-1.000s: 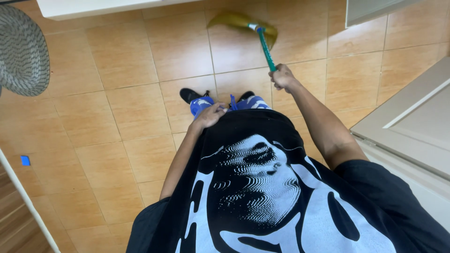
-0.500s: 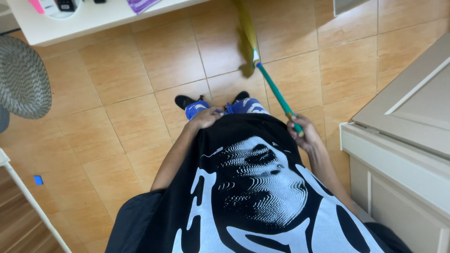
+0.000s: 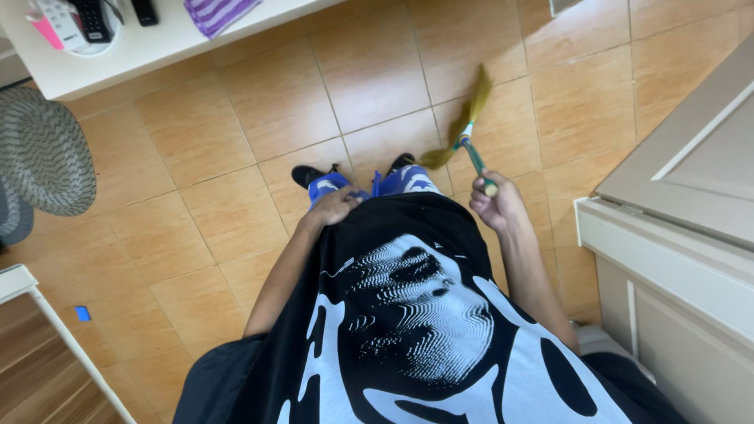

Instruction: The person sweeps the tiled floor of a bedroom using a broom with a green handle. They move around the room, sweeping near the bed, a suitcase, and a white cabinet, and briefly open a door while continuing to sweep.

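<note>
— What are you seeing closest to you?

— I am wearing a black shirt (image 3: pixel 408 330) with a white print, and it is filling the bottom of the view. My left hand (image 3: pixel 336 208) is lying flat against the hem of it, fingers loosely spread, gripping nothing.

— And the other one?

— My right hand (image 3: pixel 496 206) is closing around the green handle of a small broom (image 3: pixel 463 137). The handle is tilting up and away from me, and the yellowish bristles are blurring just above the tiled floor (image 3: pixel 259 118), beside my blue shoes (image 3: pixel 330 182).

— What is standing around you?

— A pale cabinet (image 3: pixel 675 235) is sitting close on my right. A woven grey round seat (image 3: pixel 43 153) is resting well off to my left. Farther out, a white surface (image 3: pixel 165 43) is carrying a striped purple cloth (image 3: pixel 220 12) and a few small gadgets I cannot tell apart.
</note>
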